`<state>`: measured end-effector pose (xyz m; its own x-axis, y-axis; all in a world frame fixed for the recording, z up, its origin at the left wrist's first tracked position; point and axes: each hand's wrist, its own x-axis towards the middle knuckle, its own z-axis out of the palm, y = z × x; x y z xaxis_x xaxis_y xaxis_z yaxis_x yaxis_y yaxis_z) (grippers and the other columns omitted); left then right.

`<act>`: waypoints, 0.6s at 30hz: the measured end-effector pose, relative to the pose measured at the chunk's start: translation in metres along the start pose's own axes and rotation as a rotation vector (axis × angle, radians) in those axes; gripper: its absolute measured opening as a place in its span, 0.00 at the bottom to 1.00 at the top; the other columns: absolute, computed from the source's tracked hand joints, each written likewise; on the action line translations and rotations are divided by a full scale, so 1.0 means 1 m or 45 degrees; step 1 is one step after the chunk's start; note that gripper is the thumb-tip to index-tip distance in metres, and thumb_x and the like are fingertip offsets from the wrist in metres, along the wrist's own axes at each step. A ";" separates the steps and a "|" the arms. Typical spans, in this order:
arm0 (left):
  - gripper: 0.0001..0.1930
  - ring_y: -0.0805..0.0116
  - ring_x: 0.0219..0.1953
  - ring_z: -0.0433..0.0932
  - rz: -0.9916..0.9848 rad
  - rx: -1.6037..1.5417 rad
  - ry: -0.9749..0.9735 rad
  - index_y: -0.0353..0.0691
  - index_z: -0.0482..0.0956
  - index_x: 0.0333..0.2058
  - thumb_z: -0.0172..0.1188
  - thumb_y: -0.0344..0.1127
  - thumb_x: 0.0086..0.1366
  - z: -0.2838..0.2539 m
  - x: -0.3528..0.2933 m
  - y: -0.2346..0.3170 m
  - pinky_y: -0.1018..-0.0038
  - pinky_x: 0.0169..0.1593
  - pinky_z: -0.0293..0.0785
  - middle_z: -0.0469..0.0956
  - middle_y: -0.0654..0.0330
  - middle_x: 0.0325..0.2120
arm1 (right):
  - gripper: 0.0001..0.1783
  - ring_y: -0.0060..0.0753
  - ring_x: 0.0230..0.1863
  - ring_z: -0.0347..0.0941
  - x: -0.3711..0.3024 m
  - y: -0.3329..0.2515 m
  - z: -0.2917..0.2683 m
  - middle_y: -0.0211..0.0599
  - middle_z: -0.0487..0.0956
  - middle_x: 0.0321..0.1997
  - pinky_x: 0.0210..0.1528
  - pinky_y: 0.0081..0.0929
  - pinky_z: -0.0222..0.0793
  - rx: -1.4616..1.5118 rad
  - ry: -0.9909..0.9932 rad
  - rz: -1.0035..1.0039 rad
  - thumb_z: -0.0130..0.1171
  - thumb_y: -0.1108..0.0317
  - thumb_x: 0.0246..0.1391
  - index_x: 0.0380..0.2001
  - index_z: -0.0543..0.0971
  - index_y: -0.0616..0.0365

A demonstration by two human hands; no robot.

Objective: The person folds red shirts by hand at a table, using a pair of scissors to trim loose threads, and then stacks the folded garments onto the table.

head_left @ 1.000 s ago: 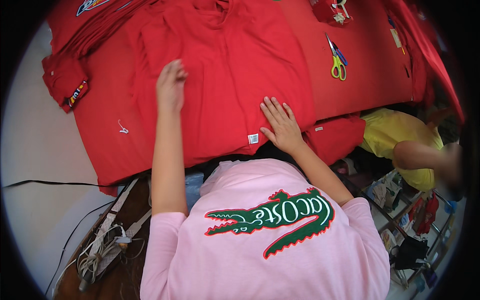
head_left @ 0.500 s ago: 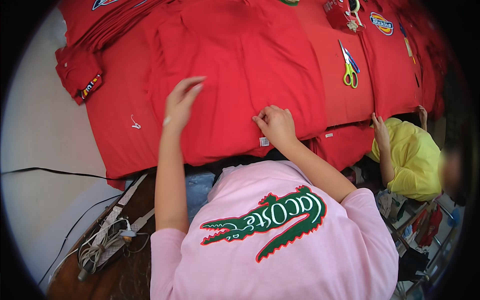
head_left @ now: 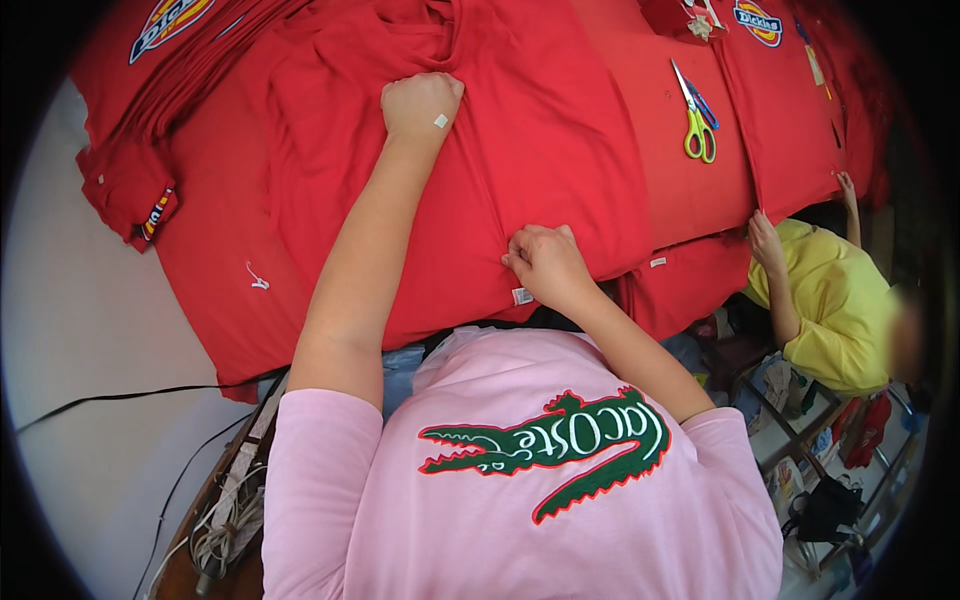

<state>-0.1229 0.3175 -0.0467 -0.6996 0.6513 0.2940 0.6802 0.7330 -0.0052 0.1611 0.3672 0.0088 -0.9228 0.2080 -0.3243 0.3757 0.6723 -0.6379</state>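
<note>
Now the left hand (head_left: pixel 420 105) is farther up the red shirt (head_left: pixel 470 190), just below its collar (head_left: pixel 457 35), where half a second ago it was hovering lower down with the fingers apart. Right hand (head_left: pixel 550 265) is about where it was then, by the near edge of the tabletop (head_left: pixel 690 205); a second ago it lay flat with fingers spread, now they're bent. Seems to mean both hands are working the shirt at once, one toward the collar, one low down

Grip: left is balled up, fingertips hidden, can't tell if cloth is caught in it. Right has fingers curled and close together on a fold beside the white label (head_left: pixel 522 296); pinch likely, not certain

Shirt lies mid-tabletop, its bottom along the near edge

Counts: one shirt under the hands, one label by the right hand, one pair of scissors (head_left: pixel 696 130) and one blue tool (head_left: pixel 708 112) beside it, right of the shirt; one white scrap (head_left: pixel 258 277) near the left edge; two large badges, one toward the far left corner (head_left: pixel 170 28), one far right (head_left: pixel 757 22); one co-worker in yellow (head_left: pixel 840 320), two hands visible. Left-hand red pile (head_left: pixel 125 185): layers overlap, can't count
</note>
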 end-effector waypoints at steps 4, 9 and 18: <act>0.22 0.57 0.18 0.80 -0.009 0.017 0.001 0.43 0.81 0.15 0.54 0.45 0.68 -0.001 -0.002 0.001 0.59 0.27 0.74 0.80 0.56 0.14 | 0.10 0.41 0.34 0.77 -0.002 0.005 -0.002 0.37 0.80 0.28 0.46 0.37 0.61 0.003 -0.081 -0.074 0.69 0.64 0.54 0.27 0.82 0.58; 0.22 0.57 0.19 0.80 0.020 0.010 0.042 0.43 0.80 0.15 0.56 0.44 0.68 -0.003 -0.002 0.001 0.60 0.28 0.74 0.80 0.56 0.15 | 0.12 0.37 0.30 0.75 -0.001 0.003 -0.013 0.36 0.79 0.27 0.42 0.34 0.64 0.166 -0.094 0.023 0.69 0.63 0.56 0.28 0.81 0.60; 0.26 0.57 0.23 0.80 -0.045 -0.199 0.077 0.41 0.78 0.20 0.59 0.56 0.68 -0.006 -0.016 -0.004 0.58 0.35 0.73 0.79 0.58 0.17 | 0.15 0.39 0.27 0.77 -0.048 0.006 0.000 0.36 0.80 0.28 0.31 0.38 0.68 0.218 0.114 0.115 0.74 0.59 0.49 0.24 0.81 0.57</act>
<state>-0.1132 0.3025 -0.0457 -0.7125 0.6090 0.3486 0.6843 0.7128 0.1535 0.2075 0.3615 0.0207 -0.8856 0.3293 -0.3274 0.4594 0.5189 -0.7209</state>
